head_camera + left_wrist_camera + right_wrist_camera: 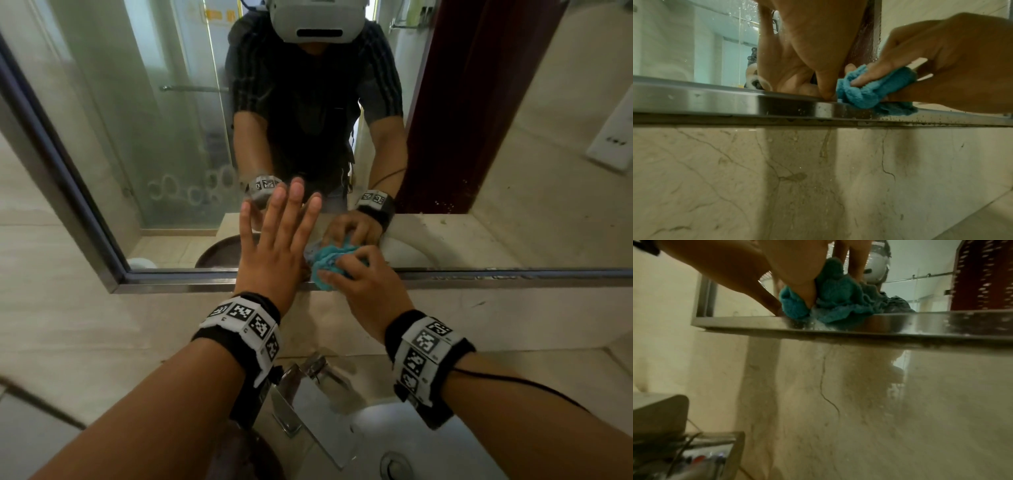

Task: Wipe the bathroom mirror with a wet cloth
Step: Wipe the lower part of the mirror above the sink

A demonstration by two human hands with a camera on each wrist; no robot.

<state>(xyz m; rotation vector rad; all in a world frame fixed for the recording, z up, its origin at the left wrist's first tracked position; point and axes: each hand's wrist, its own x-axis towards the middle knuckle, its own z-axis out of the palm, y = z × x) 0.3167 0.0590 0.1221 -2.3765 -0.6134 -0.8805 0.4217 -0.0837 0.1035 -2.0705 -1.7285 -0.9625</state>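
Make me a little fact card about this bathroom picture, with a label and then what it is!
place: bathroom mirror above a white sink
cloth: bunched blue cloth, at the mirror's bottom edge
right hand: grips the cloth, pressing it against the glass and metal frame
left hand: fingers straight, flat on the mirror beside the cloth
wetness: droplets on the frame under the cloth
below: chrome faucet

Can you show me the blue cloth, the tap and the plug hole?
blue cloth (328, 262): head view, bunched middle.
tap (317, 368): head view, shiny handle.
plug hole (394, 466): head view, metal ring.
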